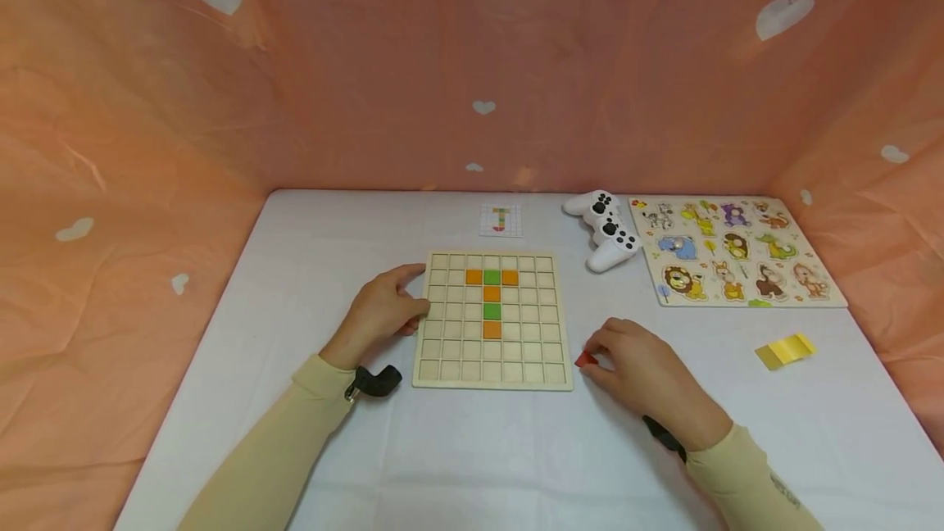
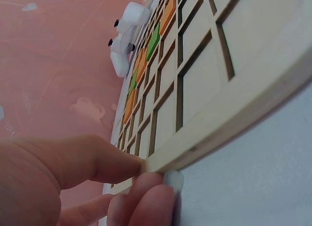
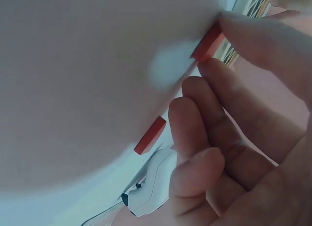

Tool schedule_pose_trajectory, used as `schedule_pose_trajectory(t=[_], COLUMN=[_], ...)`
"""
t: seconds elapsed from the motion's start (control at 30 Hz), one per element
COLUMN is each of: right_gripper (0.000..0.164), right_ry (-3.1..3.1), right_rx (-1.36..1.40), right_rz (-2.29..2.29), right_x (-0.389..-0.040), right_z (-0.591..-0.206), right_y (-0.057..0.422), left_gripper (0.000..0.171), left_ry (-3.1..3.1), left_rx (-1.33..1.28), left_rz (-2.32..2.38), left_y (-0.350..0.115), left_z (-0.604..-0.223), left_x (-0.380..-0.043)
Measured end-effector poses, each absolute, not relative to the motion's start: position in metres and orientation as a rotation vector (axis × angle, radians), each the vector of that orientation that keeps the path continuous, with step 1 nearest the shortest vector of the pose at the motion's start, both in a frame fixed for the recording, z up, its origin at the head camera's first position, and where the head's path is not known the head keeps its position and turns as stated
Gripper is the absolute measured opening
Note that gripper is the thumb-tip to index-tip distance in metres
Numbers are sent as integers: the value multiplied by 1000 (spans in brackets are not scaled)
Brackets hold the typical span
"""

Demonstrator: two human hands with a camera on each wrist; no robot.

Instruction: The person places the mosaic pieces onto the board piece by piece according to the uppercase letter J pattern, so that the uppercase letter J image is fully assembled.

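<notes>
A wooden grid board (image 1: pixel 492 351) lies on the table in front of me. In its cells, orange tiles (image 1: pixel 492 293) and green tiles (image 1: pixel 492 311) form a bar with a stem below it. My left hand (image 1: pixel 413 303) holds the board's left edge; in the left wrist view the thumb (image 2: pixel 87 160) and a fingertip (image 2: pixel 161 187) pinch that edge. My right hand (image 1: pixel 599 355) is just right of the board and pinches a red tile (image 1: pixel 586 359) between thumb and forefinger. A second red tile (image 3: pixel 150 135) lies on the table beside that hand.
A small pattern card (image 1: pixel 501 220) lies beyond the board. A white game controller (image 1: pixel 608 232) and an animal peg puzzle (image 1: pixel 737 252) sit at the back right. Yellow pieces (image 1: pixel 785 349) lie at the right. Pink cloth walls (image 1: pixel 147 146) enclose the white table (image 1: pixel 472 449).
</notes>
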State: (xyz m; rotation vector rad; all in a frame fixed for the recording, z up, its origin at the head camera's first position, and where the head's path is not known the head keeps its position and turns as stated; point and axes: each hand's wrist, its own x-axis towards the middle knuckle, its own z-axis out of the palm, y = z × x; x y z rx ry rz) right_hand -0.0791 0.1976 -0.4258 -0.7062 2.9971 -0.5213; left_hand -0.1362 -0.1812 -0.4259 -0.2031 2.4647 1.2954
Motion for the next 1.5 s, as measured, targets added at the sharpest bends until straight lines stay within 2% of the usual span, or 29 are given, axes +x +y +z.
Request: schedule_pose_trajectory(t=[0.37, 1.0, 1.5], right_gripper=[12, 7, 5], right_ry=[2983, 2842, 2782], right_rx=[-739, -957, -1033], right_rz=[-543, -638, -655], right_x=[-90, -110, -106], right_z=[-420, -410, -418], right_y=[193, 105, 92], left_gripper=[73, 74, 74], left_ry=[2473, 2467, 2464], left_rx=[-211, -208, -235], left_rz=[1287, 1284, 1281], left_y=[-180, -180, -179], left_z=[-426, -426, -427], left_x=[-136, -135, -136])
